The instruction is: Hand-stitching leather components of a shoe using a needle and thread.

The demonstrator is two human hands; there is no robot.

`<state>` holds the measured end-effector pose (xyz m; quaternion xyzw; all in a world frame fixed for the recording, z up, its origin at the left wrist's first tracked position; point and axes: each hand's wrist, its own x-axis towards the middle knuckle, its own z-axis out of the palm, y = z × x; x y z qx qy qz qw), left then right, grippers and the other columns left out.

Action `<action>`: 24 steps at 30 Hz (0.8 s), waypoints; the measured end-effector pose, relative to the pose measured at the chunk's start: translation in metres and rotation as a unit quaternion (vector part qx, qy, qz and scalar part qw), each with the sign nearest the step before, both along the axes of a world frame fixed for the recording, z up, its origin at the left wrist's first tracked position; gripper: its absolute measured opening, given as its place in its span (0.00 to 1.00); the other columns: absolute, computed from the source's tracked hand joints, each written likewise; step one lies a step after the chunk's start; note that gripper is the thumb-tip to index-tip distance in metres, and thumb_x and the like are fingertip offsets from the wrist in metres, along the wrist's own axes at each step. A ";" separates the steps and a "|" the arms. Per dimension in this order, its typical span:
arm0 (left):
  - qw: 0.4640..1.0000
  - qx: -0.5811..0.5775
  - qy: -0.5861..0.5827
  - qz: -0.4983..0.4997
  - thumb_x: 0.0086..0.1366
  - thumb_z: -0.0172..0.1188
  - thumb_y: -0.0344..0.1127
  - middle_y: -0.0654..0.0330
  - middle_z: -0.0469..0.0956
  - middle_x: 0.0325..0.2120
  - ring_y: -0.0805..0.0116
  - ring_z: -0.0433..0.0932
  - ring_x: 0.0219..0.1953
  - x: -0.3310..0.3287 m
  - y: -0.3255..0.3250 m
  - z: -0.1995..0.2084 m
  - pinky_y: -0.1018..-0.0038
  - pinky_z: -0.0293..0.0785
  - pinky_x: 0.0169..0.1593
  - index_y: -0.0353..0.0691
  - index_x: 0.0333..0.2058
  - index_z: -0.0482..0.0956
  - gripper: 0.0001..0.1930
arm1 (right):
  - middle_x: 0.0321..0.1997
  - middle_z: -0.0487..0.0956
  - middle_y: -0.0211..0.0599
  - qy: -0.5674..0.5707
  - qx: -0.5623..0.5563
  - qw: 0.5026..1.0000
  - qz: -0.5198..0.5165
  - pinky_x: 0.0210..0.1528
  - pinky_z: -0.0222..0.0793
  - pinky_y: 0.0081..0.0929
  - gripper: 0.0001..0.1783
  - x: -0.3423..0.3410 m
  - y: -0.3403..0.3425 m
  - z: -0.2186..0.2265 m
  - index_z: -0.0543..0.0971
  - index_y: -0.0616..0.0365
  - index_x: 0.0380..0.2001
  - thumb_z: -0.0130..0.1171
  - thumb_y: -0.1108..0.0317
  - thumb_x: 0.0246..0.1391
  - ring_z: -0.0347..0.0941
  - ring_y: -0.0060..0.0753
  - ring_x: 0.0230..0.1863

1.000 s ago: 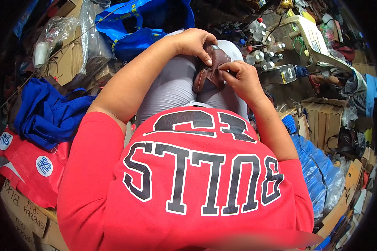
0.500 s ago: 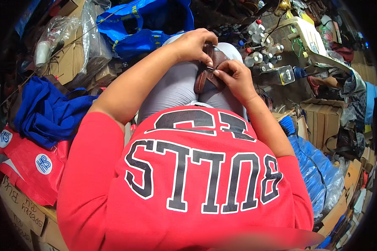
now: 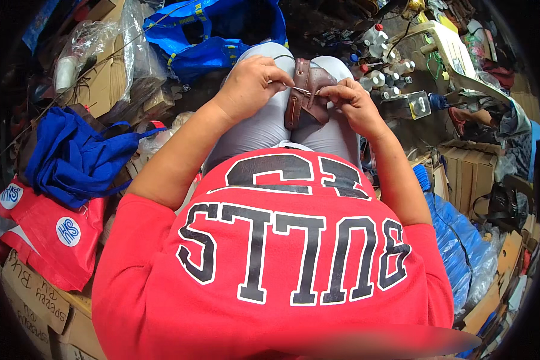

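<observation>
On my lap, between my thighs, rests a brown leather piece (image 3: 302, 109) with stitched edges and small holes, like a shoe or sandal upper. Both hands are at its upper part, one on each side. My left hand (image 3: 255, 87) is closed in a pinch at the left end of a thin, pale strand (image 3: 300, 90), perhaps a thread or needle. My right hand (image 3: 355, 107) pinches at the strand's other end, by the leather's right edge. What lies inside the right fingertips is too small to make out. A thin dark cord curves above the leather.
A blue bag (image 3: 213, 45) stands ahead of my knees. Plastic bottles (image 3: 378, 78) and a pale plastic chair (image 3: 450, 54) are to the right. Blue cloth (image 3: 78, 156) and a red bag (image 3: 60, 240) lie left; cardboard boxes (image 3: 468, 168) and blue plastic (image 3: 453, 240) are at right.
My left hand has come off the top of the leather and moved left and nearer. My right hand has shifted slightly right. The pale strand now spans between them, and more leather shows.
</observation>
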<state>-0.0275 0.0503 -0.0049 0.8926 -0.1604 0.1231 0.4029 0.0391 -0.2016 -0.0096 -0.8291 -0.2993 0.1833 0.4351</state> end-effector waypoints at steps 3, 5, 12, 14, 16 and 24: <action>1.000 0.005 -0.013 -0.007 0.50 0.65 0.26 0.61 0.67 0.21 0.65 0.69 0.28 0.001 -0.002 -0.001 0.72 0.67 0.33 0.47 0.31 0.85 0.09 | 0.30 0.71 0.30 0.006 -0.004 1.000 0.006 0.43 0.68 0.20 0.25 0.004 0.002 -0.002 0.83 0.50 0.36 0.48 0.87 0.37 0.70 0.26 0.36; 1.000 -0.002 -0.001 -0.006 0.50 0.65 0.27 0.61 0.66 0.20 0.65 0.67 0.27 0.000 -0.003 -0.002 0.71 0.66 0.33 0.48 0.31 0.85 0.09 | 0.30 0.71 0.30 0.012 -0.010 1.000 0.004 0.44 0.68 0.20 0.25 0.005 0.002 -0.003 0.83 0.50 0.36 0.48 0.87 0.38 0.70 0.26 0.36; 1.000 -0.003 0.029 -0.007 0.51 0.64 0.26 0.60 0.67 0.21 0.63 0.68 0.26 0.000 -0.006 -0.001 0.70 0.66 0.32 0.48 0.31 0.85 0.09 | 0.30 0.71 0.30 0.047 0.014 0.999 0.007 0.44 0.67 0.21 0.25 0.009 0.002 -0.008 0.83 0.49 0.36 0.47 0.86 0.37 0.69 0.27 0.36; 1.000 0.001 0.006 -0.028 0.51 0.64 0.26 0.60 0.67 0.21 0.63 0.68 0.26 0.002 -0.008 -0.002 0.70 0.66 0.32 0.48 0.32 0.84 0.10 | 0.30 0.71 0.29 0.034 0.001 0.999 0.014 0.44 0.67 0.21 0.25 0.010 0.001 -0.005 0.84 0.49 0.36 0.48 0.85 0.37 0.68 0.27 0.36; 0.999 0.006 -0.017 -0.046 0.51 0.64 0.25 0.60 0.68 0.21 0.62 0.69 0.26 0.002 -0.010 -0.004 0.70 0.66 0.31 0.48 0.33 0.84 0.11 | 0.29 0.71 0.29 0.022 -0.011 0.999 0.024 0.44 0.66 0.21 0.25 0.010 0.000 -0.003 0.84 0.48 0.36 0.48 0.84 0.37 0.68 0.27 0.36; 0.997 0.030 -0.015 -0.073 0.49 0.64 0.26 0.64 0.70 0.21 0.65 0.69 0.29 0.007 0.006 -0.020 0.70 0.65 0.38 0.51 0.32 0.85 0.12 | 0.27 0.73 0.28 0.014 -0.008 0.999 0.037 0.44 0.64 0.21 0.25 0.010 -0.003 -0.007 0.84 0.46 0.38 0.51 0.82 0.37 0.67 0.27 0.36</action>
